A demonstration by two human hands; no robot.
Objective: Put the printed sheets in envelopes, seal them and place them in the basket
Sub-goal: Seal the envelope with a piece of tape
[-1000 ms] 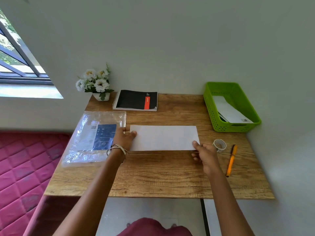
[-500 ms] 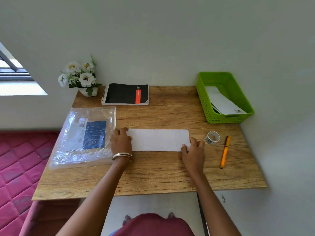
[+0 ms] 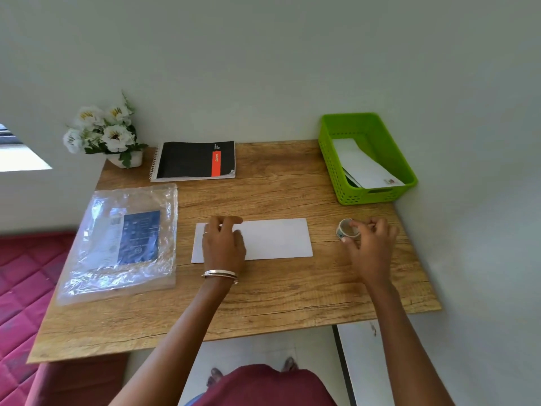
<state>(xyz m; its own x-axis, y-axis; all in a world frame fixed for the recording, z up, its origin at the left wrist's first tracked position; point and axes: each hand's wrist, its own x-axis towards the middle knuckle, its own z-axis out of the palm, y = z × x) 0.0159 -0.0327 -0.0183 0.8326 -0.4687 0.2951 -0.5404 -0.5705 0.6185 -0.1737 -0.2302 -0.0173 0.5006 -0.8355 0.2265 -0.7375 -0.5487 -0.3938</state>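
On the wooden desk (image 3: 263, 288), a white envelope (image 3: 278, 238) lies flat near the middle, its long edges running left to right. The left hand (image 3: 224, 244) rests palm down on the envelope's left part, fingers lying close together and slightly bent over the paper, thumb out toward the right; two thin bangles (image 3: 220, 274) circle the wrist. The right hand (image 3: 370, 244) is off to the right of the envelope, well clear of its edge, with fingertips and thumb curled round a small roll of tape (image 3: 347, 229), which is tilted so that its open core faces the camera. Whether the roll touches the desk or is lifted off it cannot be told.

At the far right corner of the desk, against the wall, stands a green plastic basket (image 3: 330, 159) with white envelopes (image 3: 363, 168) leaning inside it, the top one showing a small mark near its lower corner. Along the back edge lies a black spiral notebook (image 3: 193, 159) with an orange stripe, and beside it, at the far left corner, a small white pot of white flowers (image 3: 108, 133). Left of the envelope lies a crinkled clear plastic packet (image 3: 123, 241) with a blue printed label inside. A dark red quilted surface (image 3: 20, 282) shows beyond the desk's left edge.
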